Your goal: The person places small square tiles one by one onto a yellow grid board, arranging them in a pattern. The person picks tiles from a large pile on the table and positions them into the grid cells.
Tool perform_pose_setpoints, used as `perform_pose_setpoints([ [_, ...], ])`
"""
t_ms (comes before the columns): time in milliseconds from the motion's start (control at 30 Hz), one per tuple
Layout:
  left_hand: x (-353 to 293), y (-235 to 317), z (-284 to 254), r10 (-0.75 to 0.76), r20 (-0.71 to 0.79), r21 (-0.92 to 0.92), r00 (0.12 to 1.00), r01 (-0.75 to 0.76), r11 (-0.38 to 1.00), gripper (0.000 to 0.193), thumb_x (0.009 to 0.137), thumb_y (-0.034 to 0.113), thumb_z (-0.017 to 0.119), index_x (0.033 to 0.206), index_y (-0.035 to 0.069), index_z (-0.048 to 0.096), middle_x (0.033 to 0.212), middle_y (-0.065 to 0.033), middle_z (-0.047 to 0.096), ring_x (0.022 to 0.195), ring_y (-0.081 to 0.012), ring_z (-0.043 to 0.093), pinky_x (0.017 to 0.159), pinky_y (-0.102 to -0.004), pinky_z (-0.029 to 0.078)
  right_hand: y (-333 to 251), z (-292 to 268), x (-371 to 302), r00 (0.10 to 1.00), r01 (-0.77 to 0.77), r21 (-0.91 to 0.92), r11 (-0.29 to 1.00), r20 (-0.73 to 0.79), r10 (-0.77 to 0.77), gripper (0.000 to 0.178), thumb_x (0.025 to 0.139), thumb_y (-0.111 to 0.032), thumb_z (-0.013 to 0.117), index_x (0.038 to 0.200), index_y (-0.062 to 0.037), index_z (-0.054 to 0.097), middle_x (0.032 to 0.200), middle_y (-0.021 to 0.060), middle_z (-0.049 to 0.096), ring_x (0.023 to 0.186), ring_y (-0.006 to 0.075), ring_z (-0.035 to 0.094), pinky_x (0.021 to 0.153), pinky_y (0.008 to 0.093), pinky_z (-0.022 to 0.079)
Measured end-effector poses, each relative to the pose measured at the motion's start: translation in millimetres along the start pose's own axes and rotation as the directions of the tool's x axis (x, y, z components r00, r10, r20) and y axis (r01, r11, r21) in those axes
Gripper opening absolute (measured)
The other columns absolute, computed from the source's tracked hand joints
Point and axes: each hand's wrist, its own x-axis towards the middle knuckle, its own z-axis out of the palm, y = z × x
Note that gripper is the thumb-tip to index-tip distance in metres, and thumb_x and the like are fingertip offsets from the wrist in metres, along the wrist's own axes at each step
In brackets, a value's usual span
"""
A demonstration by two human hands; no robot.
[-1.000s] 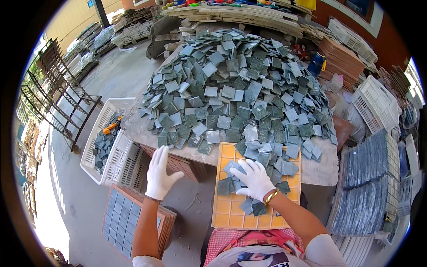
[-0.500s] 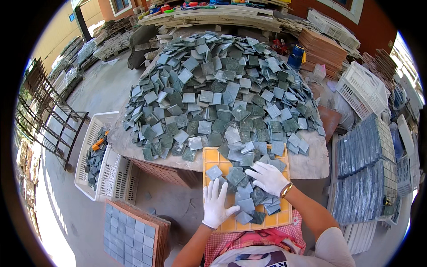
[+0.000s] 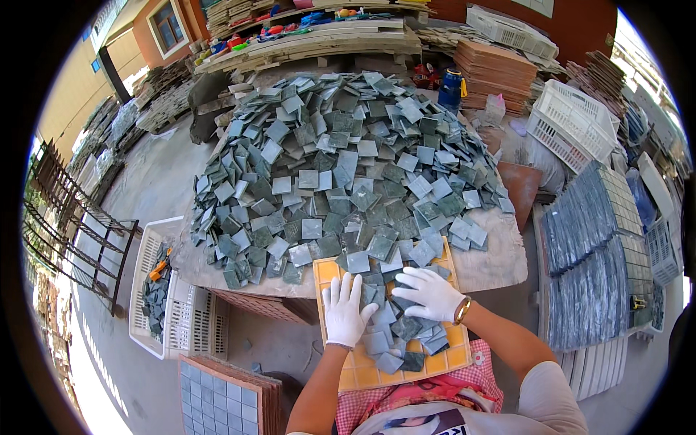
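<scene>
A yellow gridded tray (image 3: 348, 373) rests between my body and the table edge, with loose grey-green square stone tiles (image 3: 384, 330) spread over its middle. My left hand (image 3: 345, 312), in a white glove, lies over the tray's left part with fingers stretched apart. My right hand (image 3: 429, 294), also gloved, reaches across the tiles from the right, its fingers spread and touching some of them. Beyond the tray's far edge, a large heap of the same tiles (image 3: 341, 159) covers the stone-topped table (image 3: 500, 268).
At left stands a white plastic crate (image 3: 190, 312) holding tiles and an orange-handled tool. Nearer lies a stack of boards with tiles set in rows (image 3: 217, 395). Wrapped tile stacks (image 3: 587, 268) stand at right. A blue jug (image 3: 451, 88) is behind the heap.
The view has shifted and tilted. My left hand has moved up the tray, nearer its far left corner. The tiles on the tray have been pushed about, leaving fewer at its left.
</scene>
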Motion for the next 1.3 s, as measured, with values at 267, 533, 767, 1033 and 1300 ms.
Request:
perform_pose_setpoints([
  [267, 7.4, -20.9, 12.7, -0.206, -0.294, -0.340, 0.933, 0.100, 0.935, 0.029, 0.090, 0.015, 0.049, 0.111, -0.003, 0.059, 0.111, -0.0200, 0.061, 0.109, -0.0365, 0.053, 0.095, -0.0425, 0.042, 4.4, -10.0, 4.8, 0.951, -0.239, -0.173, 0.955, -0.238, 0.195, 0.027, 0.077, -0.014, 0.064, 0.104, -0.0114, 0.060, 0.105, 0.0061, 0.058, 0.107, 0.0247, 0.054, 0.091, 0.0414, 0.043],
  [533, 2.9, -18.7, 5.5, -0.285, -0.303, -0.536, 0.909, 0.085, 0.840, 0.033, 0.090, 0.014, 0.053, 0.116, -0.006, 0.057, 0.114, -0.0215, 0.060, 0.110, -0.0347, 0.057, 0.098, -0.0376, 0.042, -27.6, 18.5, 89.3, 0.859, -0.434, -0.126, 0.892, 0.241, 0.452, 0.030, 0.085, -0.012, 0.054, 0.114, -0.0087, 0.058, 0.108, 0.0129, 0.063, 0.088, 0.0318, 0.065, 0.074, 0.0437, 0.052],
  [767, -0.1, -20.2, 8.8, -0.355, -0.325, -0.671, 0.876, 0.051, 0.740, 0.031, 0.087, 0.010, 0.055, 0.115, -0.003, 0.058, 0.113, -0.0200, 0.061, 0.107, -0.0355, 0.058, 0.095, -0.0380, 0.044, 9.9, -10.6, 40.1, 0.684, -0.653, 0.677, 0.340, 0.333, 0.650, 0.032, 0.084, -0.020, 0.064, 0.110, -0.0006, 0.066, 0.080, 0.0095, 0.068, 0.071, 0.0178, 0.067, 0.063, 0.0297, 0.053],
  [1033, -36.7, 30.0, -39.2, -0.156, -0.137, -0.708, 0.978, 0.014, 0.706, 0.066, 0.078, 0.014, 0.072, 0.137, 0.000, 0.045, 0.133, -0.0203, 0.051, 0.124, -0.0342, 0.048, 0.103, -0.0406, 0.039, -42.9, -37.1, -4.0, 0.735, -0.564, 0.796, 0.222, 0.361, 0.574, 0.033, 0.092, -0.012, 0.057, 0.122, 0.0007, 0.059, 0.094, 0.0086, 0.066, 0.074, 0.0127, 0.065, 0.064, 0.0260, 0.054],
  [1300, -82.1, 79.4, -51.2, -0.269, 0.422, -0.901, 0.866, 0.433, -0.018, 0.054, 0.088, 0.000, 0.054, 0.141, 0.003, 0.042, 0.090, -0.0047, 0.062, 0.075, -0.0089, 0.061, 0.067, -0.0234, 0.050, -77.1, -33.0, -28.3, 0.793, -0.462, 0.886, -0.032, 0.430, 0.431, 0.036, 0.098, -0.011, 0.046, 0.131, -0.0024, 0.053, 0.111, 0.0138, 0.061, 0.085, 0.0174, 0.067, 0.073, 0.0284, 0.056],
])
